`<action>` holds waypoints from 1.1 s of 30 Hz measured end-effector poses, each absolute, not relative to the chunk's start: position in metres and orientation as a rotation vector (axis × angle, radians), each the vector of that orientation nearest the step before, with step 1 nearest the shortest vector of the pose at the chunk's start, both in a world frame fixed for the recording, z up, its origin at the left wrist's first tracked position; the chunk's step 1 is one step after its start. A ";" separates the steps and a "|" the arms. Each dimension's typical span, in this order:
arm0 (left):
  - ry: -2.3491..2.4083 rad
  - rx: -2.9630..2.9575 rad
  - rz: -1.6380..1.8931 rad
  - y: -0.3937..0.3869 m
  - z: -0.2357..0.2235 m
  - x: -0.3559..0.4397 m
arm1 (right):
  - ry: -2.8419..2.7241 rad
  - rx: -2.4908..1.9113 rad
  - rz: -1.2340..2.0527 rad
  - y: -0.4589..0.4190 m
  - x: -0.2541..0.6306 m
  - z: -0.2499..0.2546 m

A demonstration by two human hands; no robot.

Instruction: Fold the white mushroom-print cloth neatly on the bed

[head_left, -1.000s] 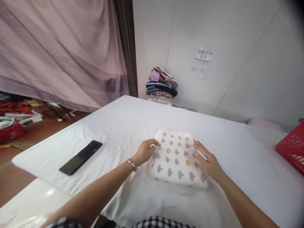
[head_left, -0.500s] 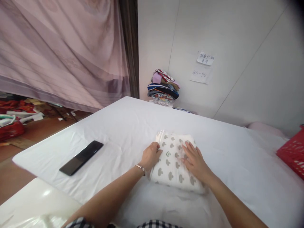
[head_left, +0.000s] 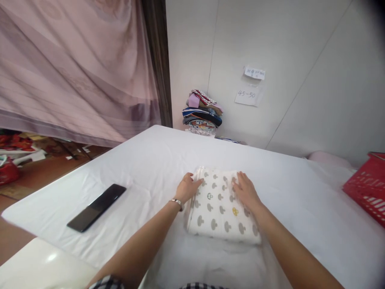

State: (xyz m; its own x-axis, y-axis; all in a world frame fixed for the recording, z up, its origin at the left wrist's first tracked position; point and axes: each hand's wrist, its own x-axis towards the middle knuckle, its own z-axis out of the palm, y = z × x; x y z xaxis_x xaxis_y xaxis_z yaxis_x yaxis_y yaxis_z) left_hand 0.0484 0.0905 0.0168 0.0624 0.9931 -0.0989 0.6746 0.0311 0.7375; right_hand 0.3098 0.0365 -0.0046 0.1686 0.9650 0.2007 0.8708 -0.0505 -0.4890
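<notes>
A folded white cloth printed with grey mushroom shapes lies on the white-covered table in front of me. My left hand rests at the cloth's left edge, fingers curled against the stacked layers near its far corner. My right hand lies flat on top of the cloth toward its far right part, fingers stretched out. Neither hand lifts the cloth.
A black phone lies face up at the table's left. A pile of folded coloured clothes stands against the far wall under two paper notes. A red plastic basket sits at the right edge. A pink curtain hangs at left.
My right hand has slid from the cloth's right edge inward and then toward the far side of its top. My left hand stays on the left edge, shifting slightly forward.
</notes>
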 end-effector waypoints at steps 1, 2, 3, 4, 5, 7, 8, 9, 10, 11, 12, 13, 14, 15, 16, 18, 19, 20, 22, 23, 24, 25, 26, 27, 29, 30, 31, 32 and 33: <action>1.674 1.698 0.604 0.095 0.017 0.052 | -1.620 -1.960 0.296 0.043 0.315 -0.007; 1.675 1.698 0.580 0.099 0.016 0.055 | -1.525 -1.965 0.353 0.049 0.319 -0.009; 1.679 1.707 0.574 0.101 0.014 0.059 | -1.448 -1.965 0.403 0.054 0.322 -0.013; 1.687 1.722 0.587 0.102 0.012 0.061 | -1.393 -1.961 0.434 0.057 0.324 -0.016; 1.697 1.738 0.616 0.101 0.008 0.064 | -1.362 -1.955 0.444 0.059 0.326 -0.020; 1.707 1.762 0.688 0.099 0.001 0.065 | -1.353 -1.934 0.417 0.061 0.328 -0.026; 1.703 1.766 0.711 0.098 -0.002 0.065 | -1.343 -1.918 0.410 0.062 0.328 -0.028; 1.697 1.765 0.716 0.097 -0.004 0.064 | -1.327 -1.906 0.410 0.063 0.329 -0.030; 1.692 1.761 0.703 0.098 -0.006 0.062 | -1.305 -1.898 0.415 0.065 0.330 -0.030; 1.688 1.753 0.677 0.100 -0.007 0.061 | -1.281 -1.893 0.424 0.068 0.332 -0.030; 1.687 1.743 0.649 0.102 -0.006 0.059 | -1.257 -1.891 0.433 0.072 0.333 -0.029; 1.688 1.734 0.624 0.106 -0.005 0.058 | -1.238 -1.891 0.441 0.077 0.334 -0.028; 1.687 1.725 0.611 0.111 -0.003 0.058 | -1.224 -1.891 0.446 0.082 0.335 -0.026; 1.683 1.716 0.612 0.116 0.000 0.059 | -1.213 -1.887 0.448 0.087 0.336 -0.024; 1.676 1.707 0.622 0.121 0.003 0.061 | -1.201 -1.879 0.453 0.093 0.336 -0.022; 1.664 1.688 0.641 0.129 0.008 0.068 | -1.178 -1.856 0.465 0.100 0.334 -0.018; 1.664 1.682 0.643 0.133 0.009 0.072 | -1.168 -1.841 0.473 0.102 0.332 -0.016; 1.664 1.685 0.644 0.135 0.010 0.075 | -1.159 -1.824 0.482 0.102 0.329 -0.014; 1.652 1.718 0.681 0.137 0.007 0.081 | -1.145 -1.781 0.494 0.097 0.324 -0.012; 1.634 1.736 0.731 0.137 0.005 0.083 | -1.137 -1.742 0.495 0.093 0.322 -0.011; 1.606 1.751 0.801 0.136 0.001 0.083 | -1.128 -1.694 0.494 0.089 0.319 -0.011; 1.571 1.757 0.883 0.134 -0.003 0.082 | -1.119 -1.640 0.493 0.084 0.317 -0.010; 1.534 1.758 0.962 0.132 -0.006 0.081 | -1.110 -1.589 0.496 0.079 0.315 -0.010; 1.498 1.755 1.027 0.130 -0.010 0.080 | -1.103 -1.544 0.503 0.075 0.313 -0.010; 1.434 1.758 1.111 0.127 -0.015 0.076 | -1.113 -1.491 0.519 0.068 0.310 -0.010; 1.407 1.767 1.137 0.126 -0.016 0.074 | -1.131 -1.472 0.520 0.066 0.309 -0.009; 1.384 1.778 1.155 0.125 -0.017 0.073 | -1.158 -1.453 0.509 0.065 0.309 -0.009; 1.364 1.792 1.168 0.125 -0.017 0.073 | -1.192 -1.435 0.487 0.064 0.308 -0.008; 1.348 1.802 1.182 0.125 -0.017 0.072 | -1.228 -1.419 0.457 0.063 0.307 -0.008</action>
State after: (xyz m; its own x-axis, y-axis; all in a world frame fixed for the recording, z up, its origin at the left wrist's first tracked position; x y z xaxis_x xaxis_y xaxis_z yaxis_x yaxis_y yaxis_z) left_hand 0.0721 0.1249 -0.0172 0.0917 0.9488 0.3022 0.4239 -0.3118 0.8504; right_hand 0.3074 0.0627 -0.0077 0.3774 0.8535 0.3594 0.4105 0.1937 -0.8910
